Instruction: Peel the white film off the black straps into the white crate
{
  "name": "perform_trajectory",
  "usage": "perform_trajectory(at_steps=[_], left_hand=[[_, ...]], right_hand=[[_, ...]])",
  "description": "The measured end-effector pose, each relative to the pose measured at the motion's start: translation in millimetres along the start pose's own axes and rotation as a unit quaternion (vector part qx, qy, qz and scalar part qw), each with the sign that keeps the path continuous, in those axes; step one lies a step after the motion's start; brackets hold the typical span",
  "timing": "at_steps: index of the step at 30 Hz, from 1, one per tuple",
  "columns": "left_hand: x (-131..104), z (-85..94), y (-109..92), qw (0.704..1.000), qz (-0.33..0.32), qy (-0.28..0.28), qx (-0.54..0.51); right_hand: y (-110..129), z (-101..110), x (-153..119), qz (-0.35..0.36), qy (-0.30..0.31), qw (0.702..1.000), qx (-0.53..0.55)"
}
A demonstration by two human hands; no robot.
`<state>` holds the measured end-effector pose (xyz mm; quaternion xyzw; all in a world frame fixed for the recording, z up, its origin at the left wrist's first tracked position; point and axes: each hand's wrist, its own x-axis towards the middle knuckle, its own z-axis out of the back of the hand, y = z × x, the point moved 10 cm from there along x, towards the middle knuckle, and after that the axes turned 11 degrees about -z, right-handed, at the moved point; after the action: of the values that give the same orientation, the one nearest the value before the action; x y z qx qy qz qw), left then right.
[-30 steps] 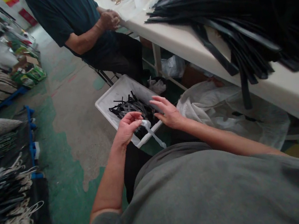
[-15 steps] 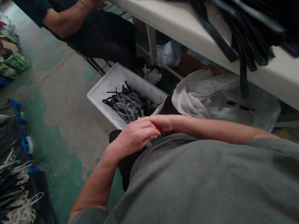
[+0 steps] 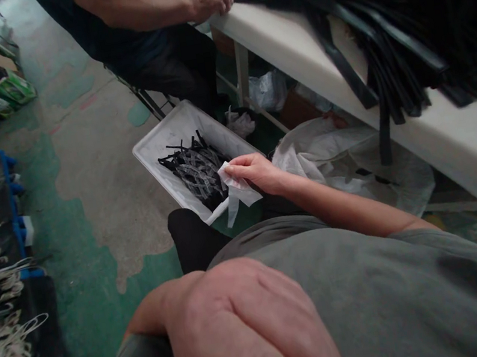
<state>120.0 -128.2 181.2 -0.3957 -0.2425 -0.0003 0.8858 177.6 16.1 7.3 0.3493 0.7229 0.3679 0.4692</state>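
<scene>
The right hand [image 3: 260, 170] held a crumpled piece of translucent film [image 3: 243, 193] pinched between thumb and fingers, its grip closed tight, with two loose tails hanging below. The film was over the near right part of a white plastic bin [image 3: 187, 121], in which a tangled heap of black and grey strips [image 3: 194, 170] lay. The left hand [image 3: 249, 323] was raised close to the camera in front of the grey shirt [image 3: 398, 286], its back showing; the fingers ran out of view, so I could not tell whether its grip was wide, narrow or holding anything. To the right stood a pale bench [image 3: 457, 148], where a thick bundle of black straps [image 3: 358, 18] lay with several ends drooping over the edge. A seated co-worker's hand [image 3: 209, 0] rested at the bench's far corner, near the straps. Beneath the bench, beside the right forearm, sagged a whitish sack [image 3: 307, 152].
</scene>
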Motion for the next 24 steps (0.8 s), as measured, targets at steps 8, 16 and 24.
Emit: perform_trajectory(at_steps=[8,16,24], left_hand=[[-88,13.6,168,0.799,0.323,-0.470,-0.189],[-101,-52.2,207,0.712,0.414,-0.453,-0.342],[-95,-58.1,210,0.750,0.427,-0.382,-0.330]], right_hand=[[28,10,-21,0.085,-0.063,0.992,-0.069],[26,7,-18,0.143,-0.090,0.965,-0.199],[28,1,-20,0.168,-0.100,0.921,-0.338]])
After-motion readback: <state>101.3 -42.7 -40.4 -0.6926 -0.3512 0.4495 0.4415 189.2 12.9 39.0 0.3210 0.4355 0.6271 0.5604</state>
